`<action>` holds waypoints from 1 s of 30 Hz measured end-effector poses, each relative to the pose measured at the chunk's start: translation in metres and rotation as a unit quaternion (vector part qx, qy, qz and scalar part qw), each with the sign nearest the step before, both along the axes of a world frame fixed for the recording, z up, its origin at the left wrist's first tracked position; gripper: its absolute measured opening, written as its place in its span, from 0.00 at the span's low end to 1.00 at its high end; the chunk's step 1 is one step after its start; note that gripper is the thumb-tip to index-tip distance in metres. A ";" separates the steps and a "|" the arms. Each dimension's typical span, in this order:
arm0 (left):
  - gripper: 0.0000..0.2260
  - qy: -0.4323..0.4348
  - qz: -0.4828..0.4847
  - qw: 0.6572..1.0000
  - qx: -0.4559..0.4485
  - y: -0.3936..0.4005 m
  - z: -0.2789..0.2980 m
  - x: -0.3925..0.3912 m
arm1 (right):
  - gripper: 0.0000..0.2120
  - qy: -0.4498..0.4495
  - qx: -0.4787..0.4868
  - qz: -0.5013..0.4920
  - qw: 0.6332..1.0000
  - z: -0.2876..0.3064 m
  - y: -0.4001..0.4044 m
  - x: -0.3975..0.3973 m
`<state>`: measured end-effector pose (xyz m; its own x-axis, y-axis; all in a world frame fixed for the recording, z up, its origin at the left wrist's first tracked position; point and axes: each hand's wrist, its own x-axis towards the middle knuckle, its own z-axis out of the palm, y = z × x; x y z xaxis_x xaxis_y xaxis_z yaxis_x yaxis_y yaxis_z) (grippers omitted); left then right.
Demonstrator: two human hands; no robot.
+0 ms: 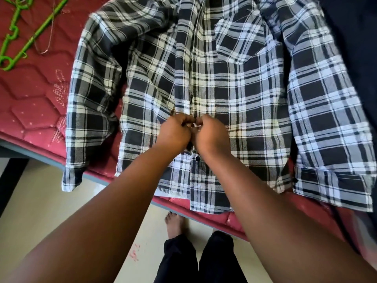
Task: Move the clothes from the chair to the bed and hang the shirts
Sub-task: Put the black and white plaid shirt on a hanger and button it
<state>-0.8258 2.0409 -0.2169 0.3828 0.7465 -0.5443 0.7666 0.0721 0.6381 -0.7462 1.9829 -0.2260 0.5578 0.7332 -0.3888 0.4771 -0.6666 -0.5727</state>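
Note:
A black and white plaid shirt [234,94] lies spread front-up on the red mattress [34,103], its sleeves out to both sides and its hem over the bed's near edge. My left hand [175,132] and my right hand [210,133] meet on the button strip low on the shirt's front. Both pinch the fabric there, fingertips touching each other. A dark button [197,158] shows just below my right wrist. A green plastic hanger [24,31] lies on the mattress at the far left, apart from the shirt.
Dark navy cloth [355,48] covers the bed's upper right and overlaps the shirt's right sleeve. A thin wire [49,37] lies by the hanger. Below the bed edge is pale floor [40,211], where my bare foot [173,223] and dark trouser legs [204,260] stand.

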 end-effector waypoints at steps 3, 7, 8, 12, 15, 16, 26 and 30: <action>0.12 0.003 -0.036 0.997 0.062 -0.004 -0.007 -0.005 | 0.09 0.053 0.027 -0.070 0.996 -0.008 -0.012 0.008; 0.10 -0.019 -0.041 0.992 0.116 -0.013 -0.017 -0.015 | 0.08 0.202 0.050 -0.181 0.961 -0.009 -0.025 0.023; 0.10 -0.018 -0.051 0.991 0.126 -0.015 -0.019 -0.015 | 0.09 0.218 0.052 -0.188 0.956 -0.009 -0.026 0.025; 0.11 0.001 -0.054 0.988 0.146 -0.016 -0.021 -0.010 | 0.10 0.249 0.061 -0.202 0.945 -0.011 -0.029 0.022; 0.08 0.015 -0.068 0.985 0.159 -0.016 -0.022 -0.005 | 0.09 0.238 0.066 -0.202 0.948 -0.013 -0.029 0.021; 0.06 0.024 -0.069 0.985 0.159 -0.016 -0.022 -0.004 | 0.09 0.235 0.063 -0.201 0.949 -0.013 -0.029 0.020; 0.04 -0.128 0.188 0.965 -0.133 -0.012 0.011 0.008 | 0.06 0.326 0.094 -0.252 0.906 -0.005 -0.029 0.028; 0.06 -0.142 0.172 0.970 -0.100 -0.009 0.020 0.013 | 0.05 0.319 0.120 -0.264 0.903 0.009 -0.035 0.033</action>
<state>-0.8124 2.0322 -0.1964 0.2851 0.7476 -0.5998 0.4706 0.4359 0.7671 -0.7132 1.9482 -0.2168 0.5730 0.5369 -0.6191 -0.3475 -0.5249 -0.7769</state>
